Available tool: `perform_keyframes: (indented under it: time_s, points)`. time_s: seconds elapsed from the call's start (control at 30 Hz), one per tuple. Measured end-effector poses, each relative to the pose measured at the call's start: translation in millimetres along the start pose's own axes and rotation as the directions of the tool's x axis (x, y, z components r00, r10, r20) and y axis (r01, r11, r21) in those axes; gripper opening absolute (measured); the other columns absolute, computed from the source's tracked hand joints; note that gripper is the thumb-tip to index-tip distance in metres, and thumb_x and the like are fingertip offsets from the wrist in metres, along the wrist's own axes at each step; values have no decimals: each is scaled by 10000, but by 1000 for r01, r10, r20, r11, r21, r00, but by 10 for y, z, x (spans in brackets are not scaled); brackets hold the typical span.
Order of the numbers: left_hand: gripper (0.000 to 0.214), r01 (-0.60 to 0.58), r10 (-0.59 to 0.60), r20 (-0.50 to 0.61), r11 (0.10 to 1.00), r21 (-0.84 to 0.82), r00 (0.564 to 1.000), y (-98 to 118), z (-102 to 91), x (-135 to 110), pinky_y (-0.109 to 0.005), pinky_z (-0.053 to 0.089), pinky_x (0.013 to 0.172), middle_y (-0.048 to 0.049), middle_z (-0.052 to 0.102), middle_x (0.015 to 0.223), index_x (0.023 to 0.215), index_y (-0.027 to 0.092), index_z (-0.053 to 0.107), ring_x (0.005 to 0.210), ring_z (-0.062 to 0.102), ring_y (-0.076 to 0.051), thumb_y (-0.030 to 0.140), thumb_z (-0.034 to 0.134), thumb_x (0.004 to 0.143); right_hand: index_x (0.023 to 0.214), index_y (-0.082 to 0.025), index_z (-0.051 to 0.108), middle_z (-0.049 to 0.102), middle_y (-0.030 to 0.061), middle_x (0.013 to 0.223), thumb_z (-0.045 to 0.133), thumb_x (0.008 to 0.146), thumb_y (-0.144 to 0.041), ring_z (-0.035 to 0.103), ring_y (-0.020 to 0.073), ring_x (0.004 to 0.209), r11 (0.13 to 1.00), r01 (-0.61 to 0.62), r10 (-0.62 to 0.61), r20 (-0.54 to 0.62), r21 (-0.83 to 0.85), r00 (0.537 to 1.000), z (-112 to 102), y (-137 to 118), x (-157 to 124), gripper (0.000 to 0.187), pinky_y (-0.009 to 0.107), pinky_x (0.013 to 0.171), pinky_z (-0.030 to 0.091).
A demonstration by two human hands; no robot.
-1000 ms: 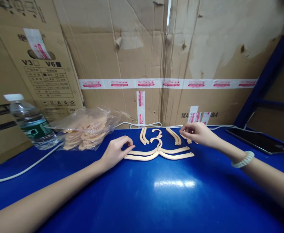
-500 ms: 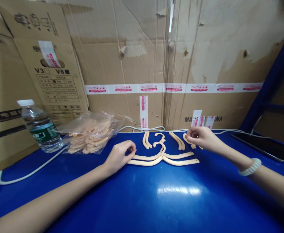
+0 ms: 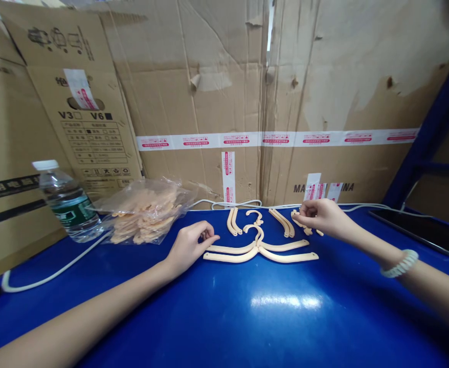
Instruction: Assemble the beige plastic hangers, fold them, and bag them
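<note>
Two pale peach, curved, plastic-looking hangers (image 3: 232, 259) lie with their left ends right by the left hand's (image 3: 189, 249) narrowly curled fingertips, while the right hand's (image 3: 321, 215) fingers bunch beside small peach knobbly pieces (image 3: 308, 231), either grip impossible to tell.

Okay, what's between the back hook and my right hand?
Curved strips side by side, then small pieces by your right hand, in the head view.
</note>
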State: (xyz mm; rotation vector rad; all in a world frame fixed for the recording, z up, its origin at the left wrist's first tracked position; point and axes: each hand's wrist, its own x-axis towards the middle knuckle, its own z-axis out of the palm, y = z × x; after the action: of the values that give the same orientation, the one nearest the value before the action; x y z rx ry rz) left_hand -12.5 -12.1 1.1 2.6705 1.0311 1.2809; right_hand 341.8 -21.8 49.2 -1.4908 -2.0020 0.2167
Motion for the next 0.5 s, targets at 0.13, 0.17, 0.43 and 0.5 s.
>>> perform_keyframes:
  time_s: [0.13, 0.17, 0.43, 0.5]
  points:
    - [152, -5, 4, 20, 1000, 12, 1000, 9, -12, 23, -256, 455, 643, -10, 573, 755, 790, 178, 562, 669, 561, -138, 212, 504, 926, 591, -222, 484, 640, 50, 551, 575, 762, -548, 597, 198, 534, 1000, -19, 20, -45, 24, 999, -2, 19, 7, 379, 286, 507, 400]
    - [161, -3, 3, 27, 1000, 16, 1000, 11, -11, 25, -260, 451, 652, -14, 569, 768, 793, 178, 559, 678, 559, -140, 203, 483, 932, 607, -223, 485, 657, 60, 578, 562, 769, -549, 610, 207, 557, 999, -23, 25, -57, 30, 998, -5, 15, 6, 372, 294, 526, 416]
    - [176, 53, -56, 46, 997, 59, 997, 2, 24, 0, -245, 389, 598, 21, 473, 700, 735, 195, 466, 604, 468, -129, 215, 458, 910, 668, -234, 490, 675, 77, 647, 496, 800, -531, 617, 221, 604, 1000, -4, 3, -141, -9, 990, -24, -52, -5, 325, 320, 587, 448]
    - [190, 67, -70, 42, 996, 61, 997, -14, 28, -8, -242, 374, 588, 24, 468, 687, 720, 195, 455, 595, 456, -127, 216, 461, 908, 676, -236, 486, 677, 76, 655, 492, 810, -524, 616, 215, 602, 1000, 4, -7, -156, -19, 988, -20, -38, -2, 318, 313, 582, 447]
